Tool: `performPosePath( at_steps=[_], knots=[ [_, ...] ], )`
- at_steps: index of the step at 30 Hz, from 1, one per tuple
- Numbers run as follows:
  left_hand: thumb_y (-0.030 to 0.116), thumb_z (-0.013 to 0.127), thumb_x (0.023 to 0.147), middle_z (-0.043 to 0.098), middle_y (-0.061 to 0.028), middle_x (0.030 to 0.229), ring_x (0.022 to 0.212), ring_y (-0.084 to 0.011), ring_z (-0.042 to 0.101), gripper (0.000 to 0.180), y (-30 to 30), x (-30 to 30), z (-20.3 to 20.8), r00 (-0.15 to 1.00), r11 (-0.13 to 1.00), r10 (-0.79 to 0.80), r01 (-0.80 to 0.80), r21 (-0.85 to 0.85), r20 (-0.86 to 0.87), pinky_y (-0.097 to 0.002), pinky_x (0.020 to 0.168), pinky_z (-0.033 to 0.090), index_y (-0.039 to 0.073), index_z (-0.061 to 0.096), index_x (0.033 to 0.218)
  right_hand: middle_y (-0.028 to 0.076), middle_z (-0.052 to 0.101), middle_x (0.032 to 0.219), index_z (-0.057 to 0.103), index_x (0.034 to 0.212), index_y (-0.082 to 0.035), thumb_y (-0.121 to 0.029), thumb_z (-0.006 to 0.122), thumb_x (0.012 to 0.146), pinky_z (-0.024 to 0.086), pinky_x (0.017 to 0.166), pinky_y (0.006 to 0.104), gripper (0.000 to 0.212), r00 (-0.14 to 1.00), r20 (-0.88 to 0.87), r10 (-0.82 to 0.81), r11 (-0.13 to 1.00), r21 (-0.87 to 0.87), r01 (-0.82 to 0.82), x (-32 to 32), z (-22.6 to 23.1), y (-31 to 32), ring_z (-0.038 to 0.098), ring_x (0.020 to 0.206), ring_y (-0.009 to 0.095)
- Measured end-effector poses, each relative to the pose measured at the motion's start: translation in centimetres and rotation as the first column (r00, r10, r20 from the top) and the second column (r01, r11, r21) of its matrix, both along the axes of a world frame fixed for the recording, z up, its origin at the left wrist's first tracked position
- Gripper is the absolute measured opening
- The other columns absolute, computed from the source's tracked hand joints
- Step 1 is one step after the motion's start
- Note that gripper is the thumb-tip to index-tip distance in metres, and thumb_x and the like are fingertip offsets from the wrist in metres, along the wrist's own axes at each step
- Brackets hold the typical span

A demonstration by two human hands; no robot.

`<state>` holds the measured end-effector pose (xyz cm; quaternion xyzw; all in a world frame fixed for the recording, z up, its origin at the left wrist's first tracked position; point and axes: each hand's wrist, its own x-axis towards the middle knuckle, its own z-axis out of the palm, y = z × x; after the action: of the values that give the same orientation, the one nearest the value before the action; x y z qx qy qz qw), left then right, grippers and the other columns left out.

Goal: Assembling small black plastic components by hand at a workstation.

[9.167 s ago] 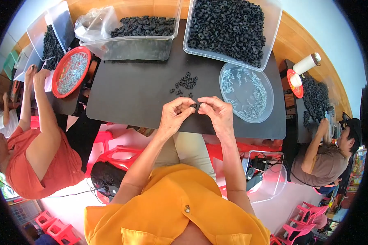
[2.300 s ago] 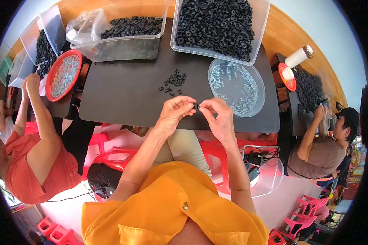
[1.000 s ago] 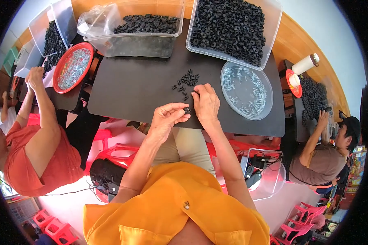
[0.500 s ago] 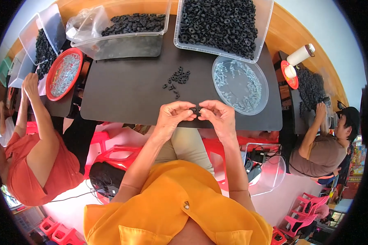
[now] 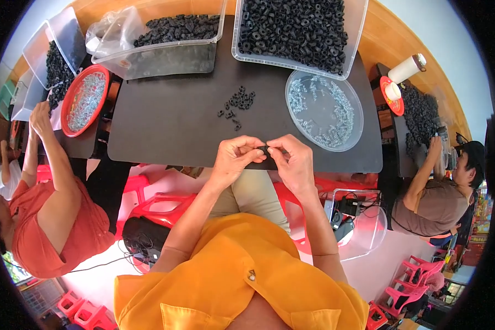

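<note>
Over the near edge of the dark table (image 5: 165,121), my left hand (image 5: 235,158) and my right hand (image 5: 292,160) meet fingertip to fingertip. Pinched between both is a small black plastic part (image 5: 264,149), mostly covered by the fingers. Just beyond the hands lies a loose pile of small black plastic parts (image 5: 241,100). To the right of it sits a round clear tray (image 5: 320,140) holding many small metal springs (image 5: 341,113).
At the back stand a clear bin (image 5: 291,66) of black ring-like parts and another clear bin (image 5: 170,63) of black pieces with a plastic bag (image 5: 115,33). Co-workers sit left (image 5: 60,225) and right (image 5: 437,201). A red tray (image 5: 66,118) of springs stands at the left table.
My hands have drawn slightly closer together, and my right fingertips now close over the small black part. The whole view has shifted a little.
</note>
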<state>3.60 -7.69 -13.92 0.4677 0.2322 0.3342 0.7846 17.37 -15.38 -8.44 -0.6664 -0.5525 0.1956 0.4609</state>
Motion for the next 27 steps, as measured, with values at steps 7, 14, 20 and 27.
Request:
performPosePath(
  at_steps=[7, 14, 20, 27],
  knots=[
    [-0.005, 0.060, 0.083, 0.062, -0.0059, 0.086, 0.075, -0.0119, 0.064, 0.012, -0.7, 0.4, -0.3, 0.993, 0.989, 0.076, -0.064, 0.134, -0.085, -0.0234, 0.068, 0.055, -0.006, 0.061, 0.095, 0.014, 0.056, 0.075, 0.055, 0.081, 0.000, 0.004, 0.060, 0.075, 0.045, 0.057, 0.0399, 0.009, 0.992, 0.128, -0.004, 0.999, 0.035, 0.000, -0.2, -0.7, -0.1, 0.057, 0.066, 0.034],
    [-0.006, 0.060, 0.082, 0.060, -0.0054, 0.084, 0.072, -0.0117, 0.064, 0.010, -1.0, 0.6, -0.2, 0.982, 0.968, 0.131, -0.099, 0.229, -0.132, -0.0222, 0.065, 0.054, -0.007, 0.062, 0.092, 0.014, 0.051, 0.072, 0.052, 0.078, 0.000, 0.003, 0.056, 0.076, 0.044, 0.059, 0.0420, 0.005, 0.946, 0.323, 0.004, 0.999, 0.043, -0.019, -0.8, -0.7, 0.3, 0.054, 0.069, 0.034],
    [-0.004, 0.060, 0.081, 0.061, -0.0048, 0.078, 0.061, -0.0075, 0.059, 0.010, -1.6, 1.5, 0.7, 0.919, 0.898, 0.285, -0.156, 0.412, -0.272, -0.0210, 0.053, 0.048, -0.007, 0.063, 0.090, 0.013, 0.050, 0.077, 0.052, 0.083, -0.002, 0.003, 0.054, 0.071, 0.045, 0.062, 0.0412, 0.013, 0.873, 0.488, -0.009, 0.998, 0.057, -0.022, -1.1, -0.9, 0.1, 0.052, 0.073, 0.032],
    [-0.002, 0.063, 0.076, 0.059, 0.0005, 0.065, 0.052, -0.0024, 0.046, 0.013, -1.6, 2.0, 1.7, 0.852, 0.903, 0.338, -0.174, 0.393, -0.399, -0.0206, 0.045, 0.038, -0.005, 0.065, 0.088, 0.013, 0.052, 0.085, 0.051, 0.098, -0.001, 0.006, 0.055, 0.068, 0.044, 0.062, 0.0410, 0.031, 0.861, 0.508, -0.041, 0.995, 0.095, -0.009, -1.9, -1.1, -0.3, 0.050, 0.078, 0.031]
  ],
)
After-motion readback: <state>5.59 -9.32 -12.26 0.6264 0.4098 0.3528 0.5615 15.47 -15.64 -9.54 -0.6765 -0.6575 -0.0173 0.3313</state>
